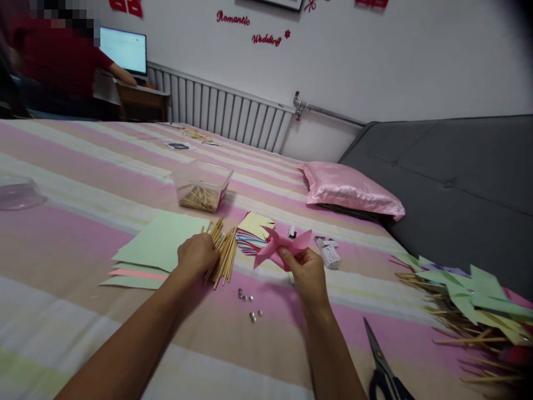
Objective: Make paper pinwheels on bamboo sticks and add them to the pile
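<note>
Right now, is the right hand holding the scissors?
No. The right hand holds a folded pink paper pinwheel, while the scissors lie untouched on the striped bedsheet near the right forearm.

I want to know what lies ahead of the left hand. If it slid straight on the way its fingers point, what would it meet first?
The left hand already rests on the pile of wooden sticks. Pushing on, it would probably reach the stack of coloured paper squares next, though depth is hard to judge.

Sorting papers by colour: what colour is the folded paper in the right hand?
Pink, clearest in the head view: folded paper in right hand.
</note>
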A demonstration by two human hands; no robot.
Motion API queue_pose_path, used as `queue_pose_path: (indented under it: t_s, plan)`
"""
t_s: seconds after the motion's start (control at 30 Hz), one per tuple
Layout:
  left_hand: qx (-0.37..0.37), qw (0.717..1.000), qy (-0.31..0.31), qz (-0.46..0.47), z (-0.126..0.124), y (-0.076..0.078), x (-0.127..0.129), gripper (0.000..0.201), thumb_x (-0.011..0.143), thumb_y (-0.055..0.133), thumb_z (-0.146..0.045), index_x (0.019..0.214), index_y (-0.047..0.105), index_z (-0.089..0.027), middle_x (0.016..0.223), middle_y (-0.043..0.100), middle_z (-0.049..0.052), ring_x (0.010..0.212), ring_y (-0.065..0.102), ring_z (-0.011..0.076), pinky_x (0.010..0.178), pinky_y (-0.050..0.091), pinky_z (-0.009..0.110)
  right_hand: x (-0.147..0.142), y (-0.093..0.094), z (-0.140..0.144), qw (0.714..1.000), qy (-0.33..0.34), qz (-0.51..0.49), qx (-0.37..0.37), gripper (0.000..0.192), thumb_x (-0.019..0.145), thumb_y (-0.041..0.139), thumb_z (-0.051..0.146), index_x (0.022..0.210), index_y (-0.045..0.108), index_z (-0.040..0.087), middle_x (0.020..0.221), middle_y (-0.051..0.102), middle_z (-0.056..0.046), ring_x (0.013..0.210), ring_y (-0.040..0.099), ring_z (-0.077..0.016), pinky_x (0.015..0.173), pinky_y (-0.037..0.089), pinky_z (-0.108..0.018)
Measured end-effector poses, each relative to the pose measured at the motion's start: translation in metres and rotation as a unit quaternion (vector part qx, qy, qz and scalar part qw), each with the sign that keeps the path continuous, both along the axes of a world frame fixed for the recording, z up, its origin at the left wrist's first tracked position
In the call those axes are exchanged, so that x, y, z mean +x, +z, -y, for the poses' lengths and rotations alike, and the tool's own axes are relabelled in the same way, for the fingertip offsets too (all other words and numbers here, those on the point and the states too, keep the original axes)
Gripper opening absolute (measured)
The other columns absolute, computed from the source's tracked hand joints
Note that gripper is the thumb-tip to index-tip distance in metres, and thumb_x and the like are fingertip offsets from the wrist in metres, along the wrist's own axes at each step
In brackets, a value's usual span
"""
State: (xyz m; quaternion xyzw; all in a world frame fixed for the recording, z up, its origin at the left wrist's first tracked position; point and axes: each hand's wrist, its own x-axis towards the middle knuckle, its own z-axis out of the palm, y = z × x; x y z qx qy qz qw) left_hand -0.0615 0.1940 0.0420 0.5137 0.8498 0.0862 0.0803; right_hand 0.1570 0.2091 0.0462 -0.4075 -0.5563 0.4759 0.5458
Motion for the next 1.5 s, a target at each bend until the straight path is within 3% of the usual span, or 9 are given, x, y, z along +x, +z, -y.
queue_pose_path:
  t_s: [0.4, 0.63, 0.73, 0.83, 0.93, 1.03, 1.13, 1.27, 1.5]
  plan:
    - [0.018, 0.999, 0.019, -0.022, 0.002, 0.010, 0.008, 0.029, 0.062, 0.051, -0.034, 0.076, 0.070, -0.017, 0.083, 0.071, 0.015, 0.077, 0.064, 0.0299, 0.057, 0.041, 0.031, 0.000, 0.000, -0.001, 1.000, 0.006, 0.008, 0.004, 0.032, 0.067, 0.070, 0.037, 0.085, 0.068, 0.011, 0.080, 0.071, -0.009, 0.075, 0.064, -0.0209, 0.065, 0.049, -0.030]
    - [0.152, 0.985, -0.063, 0.048, 0.005, 0.014, 0.015, 0.015, 0.064, 0.053, -0.032, 0.060, 0.062, -0.021, 0.064, 0.067, 0.003, 0.066, 0.061, 0.0199, 0.056, 0.038, 0.027, 0.002, 0.001, -0.001, 1.000, 0.002, 0.003, -0.006, 0.031, 0.065, 0.071, 0.038, 0.080, 0.069, 0.011, 0.072, 0.068, -0.006, 0.068, 0.061, -0.0178, 0.061, 0.047, -0.028]
    - [0.225, 0.958, -0.117, 0.135, 0.005, 0.011, 0.018, 0.010, 0.065, 0.054, -0.027, 0.061, 0.059, -0.019, 0.063, 0.066, 0.001, 0.062, 0.060, 0.0161, 0.058, 0.041, 0.025, 0.002, 0.003, -0.001, 1.000, 0.008, -0.017, -0.008, 0.030, 0.065, 0.072, 0.038, 0.078, 0.069, 0.012, 0.073, 0.068, -0.006, 0.070, 0.062, -0.0185, 0.064, 0.048, -0.030]
    - [0.275, 0.897, -0.178, 0.296, 0.009, 0.013, 0.024, 0.010, 0.069, 0.053, -0.024, 0.069, 0.059, -0.017, 0.063, 0.065, 0.000, 0.059, 0.060, 0.0137, 0.057, 0.044, 0.024, 0.002, 0.004, 0.000, 0.999, 0.024, -0.041, -0.001, 0.027, 0.064, 0.073, 0.036, 0.076, 0.069, 0.013, 0.073, 0.069, -0.005, 0.069, 0.062, -0.0184, 0.064, 0.049, -0.030]
    - [0.271, 0.824, -0.254, 0.427, 0.013, 0.018, 0.031, 0.016, 0.075, 0.053, -0.026, 0.079, 0.062, -0.014, 0.065, 0.064, 0.001, 0.058, 0.060, 0.0122, 0.057, 0.047, 0.024, 0.004, 0.006, 0.002, 0.997, 0.054, -0.057, 0.011, 0.021, 0.064, 0.073, 0.033, 0.074, 0.069, 0.015, 0.070, 0.068, -0.003, 0.068, 0.061, -0.0167, 0.064, 0.049, -0.028]
    - [0.234, 0.777, -0.312, 0.494, 0.015, 0.019, 0.033, 0.023, 0.077, 0.057, -0.030, 0.088, 0.066, -0.012, 0.069, 0.065, 0.003, 0.059, 0.059, 0.0119, 0.057, 0.049, 0.024, 0.007, 0.009, 0.006, 0.993, 0.098, -0.052, 0.043, 0.015, 0.067, 0.071, 0.030, 0.072, 0.069, 0.017, 0.068, 0.067, -0.002, 0.068, 0.061, -0.0160, 0.065, 0.049, -0.028]
    - [0.201, 0.758, -0.329, 0.526, 0.015, 0.015, 0.032, 0.025, 0.077, 0.060, -0.033, 0.090, 0.068, -0.013, 0.069, 0.065, 0.004, 0.056, 0.056, 0.0106, 0.053, 0.046, 0.023, 0.010, 0.015, 0.010, 0.986, 0.124, -0.033, 0.107, 0.013, 0.072, 0.068, 0.031, 0.074, 0.069, 0.018, 0.072, 0.066, -0.003, 0.069, 0.060, -0.0165, 0.064, 0.049, -0.029]
    - [0.198, 0.755, -0.327, 0.533, 0.015, 0.013, 0.029, 0.028, 0.076, 0.063, -0.036, 0.089, 0.071, -0.013, 0.074, 0.067, 0.007, 0.063, 0.058, 0.0134, 0.055, 0.045, 0.024, 0.012, 0.023, 0.013, 0.972, 0.095, 0.011, 0.213, 0.008, 0.071, 0.070, 0.029, 0.073, 0.069, 0.021, 0.083, 0.065, -0.005, 0.083, 0.061, -0.0190, 0.074, 0.049, -0.033]
    - [0.202, 0.744, -0.327, 0.547, 0.017, 0.020, 0.030, 0.024, 0.074, 0.065, -0.035, 0.085, 0.073, -0.015, 0.078, 0.070, 0.007, 0.070, 0.061, 0.0160, 0.062, 0.046, 0.025, 0.012, 0.029, 0.020, 0.958, 0.052, 0.024, 0.282, 0.004, 0.073, 0.069, 0.027, 0.071, 0.070, 0.023, 0.088, 0.066, -0.005, 0.084, 0.062, -0.0186, 0.068, 0.051, -0.031]
